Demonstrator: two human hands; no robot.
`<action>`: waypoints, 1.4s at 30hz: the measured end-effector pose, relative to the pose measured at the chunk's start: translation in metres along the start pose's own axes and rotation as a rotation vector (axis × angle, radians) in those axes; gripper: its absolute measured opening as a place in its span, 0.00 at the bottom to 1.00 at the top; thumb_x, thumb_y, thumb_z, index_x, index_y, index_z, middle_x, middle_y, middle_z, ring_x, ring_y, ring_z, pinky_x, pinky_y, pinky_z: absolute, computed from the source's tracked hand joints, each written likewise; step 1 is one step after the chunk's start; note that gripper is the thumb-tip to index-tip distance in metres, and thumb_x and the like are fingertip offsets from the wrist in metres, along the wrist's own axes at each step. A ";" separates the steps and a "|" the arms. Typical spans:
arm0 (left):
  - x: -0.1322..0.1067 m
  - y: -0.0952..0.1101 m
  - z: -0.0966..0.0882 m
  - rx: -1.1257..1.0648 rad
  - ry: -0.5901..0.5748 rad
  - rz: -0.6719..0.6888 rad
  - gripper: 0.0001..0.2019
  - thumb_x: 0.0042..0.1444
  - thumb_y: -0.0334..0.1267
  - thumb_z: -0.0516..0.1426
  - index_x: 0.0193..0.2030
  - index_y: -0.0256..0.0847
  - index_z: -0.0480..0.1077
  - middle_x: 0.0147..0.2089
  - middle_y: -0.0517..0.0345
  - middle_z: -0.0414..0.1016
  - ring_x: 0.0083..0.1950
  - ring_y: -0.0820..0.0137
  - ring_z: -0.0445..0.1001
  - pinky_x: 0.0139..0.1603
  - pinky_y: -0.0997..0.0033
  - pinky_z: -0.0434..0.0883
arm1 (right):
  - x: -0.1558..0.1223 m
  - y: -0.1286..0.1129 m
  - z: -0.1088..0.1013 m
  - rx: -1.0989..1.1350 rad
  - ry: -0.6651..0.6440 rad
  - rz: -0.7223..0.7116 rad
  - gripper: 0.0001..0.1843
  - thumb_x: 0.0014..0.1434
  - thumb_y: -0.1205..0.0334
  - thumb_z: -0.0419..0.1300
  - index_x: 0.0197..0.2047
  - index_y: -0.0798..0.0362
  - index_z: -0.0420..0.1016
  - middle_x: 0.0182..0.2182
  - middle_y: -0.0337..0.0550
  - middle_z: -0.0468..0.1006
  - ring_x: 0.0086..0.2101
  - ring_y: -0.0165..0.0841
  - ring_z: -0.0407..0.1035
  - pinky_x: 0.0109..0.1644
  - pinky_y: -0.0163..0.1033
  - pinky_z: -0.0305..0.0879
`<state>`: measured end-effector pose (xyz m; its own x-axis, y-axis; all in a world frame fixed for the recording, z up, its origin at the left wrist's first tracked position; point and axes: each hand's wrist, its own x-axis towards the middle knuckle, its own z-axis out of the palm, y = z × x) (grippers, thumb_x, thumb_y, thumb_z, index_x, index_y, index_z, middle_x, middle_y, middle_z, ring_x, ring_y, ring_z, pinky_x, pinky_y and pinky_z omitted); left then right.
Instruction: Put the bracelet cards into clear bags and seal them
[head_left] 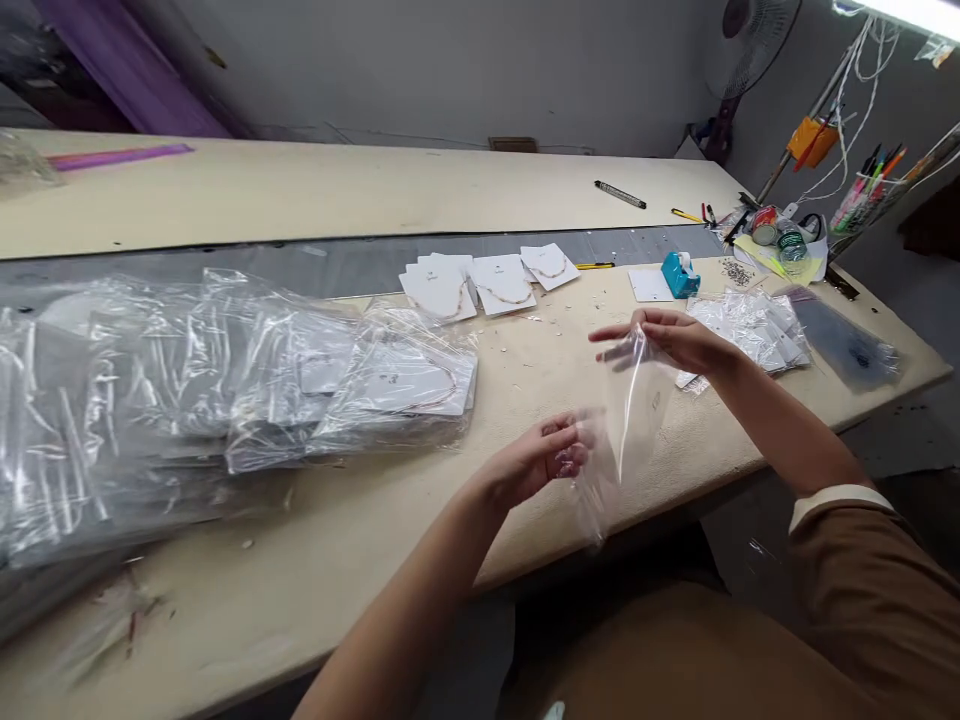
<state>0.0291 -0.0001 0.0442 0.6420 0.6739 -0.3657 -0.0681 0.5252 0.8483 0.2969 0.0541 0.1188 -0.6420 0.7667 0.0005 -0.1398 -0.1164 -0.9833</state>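
The left hand [541, 458] and right hand [681, 340], apart, pinch a clear, thin plastic bag [636, 415] over the near cream tabletop [420, 500].

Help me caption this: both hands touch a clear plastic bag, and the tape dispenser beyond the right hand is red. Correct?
Not red: in the head view the tape dispenser beyond the right hand is blue. That hand and the left hand touch a clear plastic bag.

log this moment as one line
left hand: at clear bag | right hand: pinching clear bag | farther back: white cards, blue tape dispenser
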 end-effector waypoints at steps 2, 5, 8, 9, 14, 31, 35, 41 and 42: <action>0.007 0.015 -0.012 0.041 0.144 0.045 0.32 0.25 0.62 0.76 0.31 0.37 0.77 0.25 0.59 0.70 0.24 0.77 0.65 0.24 0.74 0.66 | 0.015 0.003 -0.014 -0.041 0.088 0.000 0.19 0.59 0.45 0.69 0.35 0.52 0.70 0.60 0.52 0.77 0.51 0.40 0.79 0.58 0.51 0.75; 0.018 0.039 -0.035 0.039 0.377 0.179 0.27 0.29 0.55 0.76 0.28 0.38 0.74 0.26 0.61 0.70 0.27 0.75 0.70 0.27 0.75 0.69 | 0.035 0.004 -0.034 -0.201 0.195 0.053 0.22 0.55 0.42 0.70 0.35 0.52 0.72 0.49 0.51 0.84 0.44 0.38 0.81 0.53 0.50 0.77; 0.017 0.061 -0.048 0.147 0.696 0.563 0.18 0.45 0.49 0.71 0.35 0.40 0.76 0.32 0.59 0.77 0.36 0.72 0.77 0.38 0.73 0.75 | 0.057 -0.004 -0.050 -0.482 0.190 0.020 0.19 0.56 0.44 0.69 0.37 0.52 0.79 0.47 0.49 0.84 0.50 0.39 0.78 0.61 0.52 0.73; 0.012 0.066 -0.047 0.292 0.802 0.786 0.12 0.52 0.45 0.69 0.37 0.40 0.76 0.35 0.58 0.80 0.40 0.71 0.79 0.42 0.71 0.77 | 0.066 -0.008 -0.055 -0.584 0.168 -0.002 0.16 0.57 0.47 0.68 0.38 0.51 0.81 0.50 0.48 0.83 0.55 0.39 0.76 0.65 0.52 0.70; -0.008 0.045 -0.015 1.465 0.625 1.594 0.09 0.66 0.28 0.57 0.50 0.38 0.75 0.51 0.48 0.83 0.53 0.62 0.82 0.50 0.66 0.79 | 0.131 -0.014 -0.087 -0.903 0.293 -0.065 0.15 0.64 0.63 0.56 0.48 0.48 0.81 0.58 0.43 0.79 0.62 0.37 0.69 0.71 0.51 0.62; 0.035 0.002 -0.038 1.629 -0.149 0.739 0.19 0.68 0.47 0.57 0.61 0.41 0.74 0.72 0.48 0.65 0.74 0.53 0.61 0.71 0.56 0.61 | 0.295 0.022 -0.116 -1.490 0.396 0.168 0.15 0.46 0.69 0.73 0.38 0.66 0.79 0.50 0.49 0.83 0.69 0.50 0.59 0.72 0.64 0.15; 0.037 0.001 -0.049 1.607 -0.112 0.597 0.35 0.60 0.54 0.64 0.70 0.42 0.65 0.76 0.42 0.57 0.75 0.48 0.57 0.72 0.48 0.56 | 0.260 -0.015 -0.115 -1.502 0.389 0.144 0.17 0.56 0.60 0.66 0.24 0.65 0.74 0.34 0.34 0.84 0.62 0.45 0.69 0.73 0.62 0.40; 0.035 -0.005 -0.027 1.630 0.098 0.577 0.28 0.64 0.50 0.60 0.67 0.39 0.68 0.71 0.40 0.64 0.68 0.46 0.64 0.67 0.46 0.58 | 0.097 -0.038 -0.048 -1.556 0.641 -0.268 0.09 0.65 0.59 0.60 0.32 0.46 0.76 0.40 0.34 0.83 0.54 0.35 0.76 0.61 0.43 0.71; 0.036 -0.005 -0.026 1.621 0.108 0.598 0.27 0.64 0.50 0.61 0.65 0.38 0.70 0.70 0.41 0.66 0.67 0.46 0.65 0.66 0.46 0.59 | 0.065 -0.029 -0.031 -1.495 0.697 -0.362 0.07 0.66 0.57 0.62 0.34 0.38 0.76 0.41 0.34 0.84 0.49 0.36 0.78 0.58 0.45 0.76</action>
<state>0.0323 0.0348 0.0170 0.7615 0.6297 0.1535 0.5604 -0.7587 0.3322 0.2827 0.1265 0.1418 -0.2507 0.7787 0.5752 0.8530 0.4586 -0.2491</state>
